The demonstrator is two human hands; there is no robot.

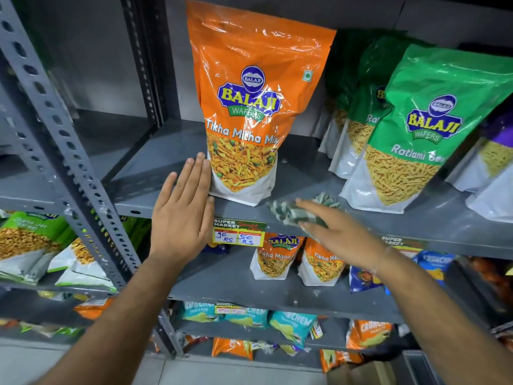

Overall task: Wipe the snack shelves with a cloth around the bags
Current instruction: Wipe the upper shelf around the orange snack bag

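Observation:
A tall orange snack bag (249, 107) stands upright on the grey upper shelf (166, 162). My left hand (183, 209) is flat and open, its fingertips touching the bag's lower left side. My right hand (330, 232) presses a green-and-white checked cloth (294, 213) onto the shelf's front edge, just right of the orange bag. The cloth is blurred. Green snack bags (410, 134) stand to the right on the same shelf.
A slotted grey upright (63, 151) runs diagonally at the left. A yellow price label (238, 234) hangs under the shelf edge. Lower shelves hold small orange bags (277, 257), blue and teal bags (249, 318). More green bags (30, 240) sit on the left unit.

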